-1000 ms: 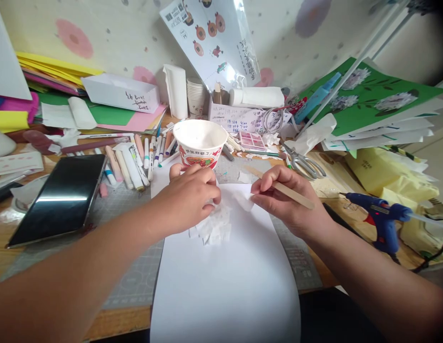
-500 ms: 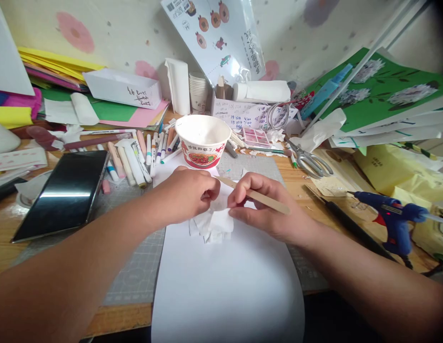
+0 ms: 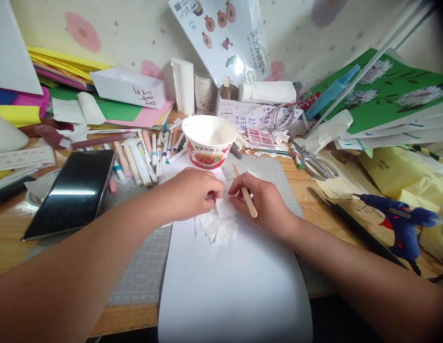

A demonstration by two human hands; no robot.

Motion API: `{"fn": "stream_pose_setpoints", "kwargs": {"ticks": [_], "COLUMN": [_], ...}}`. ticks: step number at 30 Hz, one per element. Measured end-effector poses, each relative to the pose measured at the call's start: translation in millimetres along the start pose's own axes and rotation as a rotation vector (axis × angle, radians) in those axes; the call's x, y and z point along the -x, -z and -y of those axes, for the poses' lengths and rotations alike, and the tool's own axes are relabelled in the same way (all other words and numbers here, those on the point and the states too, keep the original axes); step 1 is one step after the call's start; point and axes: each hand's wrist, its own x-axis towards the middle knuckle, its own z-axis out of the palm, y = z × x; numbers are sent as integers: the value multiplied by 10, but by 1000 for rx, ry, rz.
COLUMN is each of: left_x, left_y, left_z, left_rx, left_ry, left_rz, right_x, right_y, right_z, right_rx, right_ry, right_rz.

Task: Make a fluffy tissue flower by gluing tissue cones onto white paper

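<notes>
My right hand [image 3: 266, 205] is closed, with a wooden craft stick [image 3: 247, 197] resting between its fingers and slanting down toward me. Its thumb and fingertip also pinch the edge of a small white paper piece [image 3: 226, 208]. My left hand [image 3: 196, 193] is closed at the other side of that piece, its fingertips curled and partly hidden. Below both hands, a pile of white paper scraps [image 3: 217, 229] lies on a large white sheet [image 3: 232, 286]. Just beyond the hands stands a white paper bowl [image 3: 209, 143] with a red printed band.
On the left lie a black tablet [image 3: 69, 193] and several markers [image 3: 146, 162]. Scissors [image 3: 316, 162], a black-handled tool [image 3: 353, 224] and a blue glue gun [image 3: 393, 216] are on the right. A grey cutting mat [image 3: 135, 281] lies beneath the sheet. Paper cups [image 3: 203, 90] stand behind.
The craft stick has swung from nearly level to a steeper slant in my right hand. The small paper piece is now between both hands' fingertips. The whole view has shifted slightly.
</notes>
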Motion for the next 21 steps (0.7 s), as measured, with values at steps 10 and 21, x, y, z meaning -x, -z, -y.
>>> {"fn": "stream_pose_setpoints", "kwargs": {"ticks": [10,21], "left_x": [9,14], "left_y": [48,36], "left_z": [-36,-34], "left_rx": [-4,-15], "left_ry": [53,52], "left_rz": [44,33], "right_x": [239,227], "right_y": [598,357], "right_z": [191,268], "right_rx": [-337,103], "right_ry": [294,543], "right_rz": [-174,17]}}
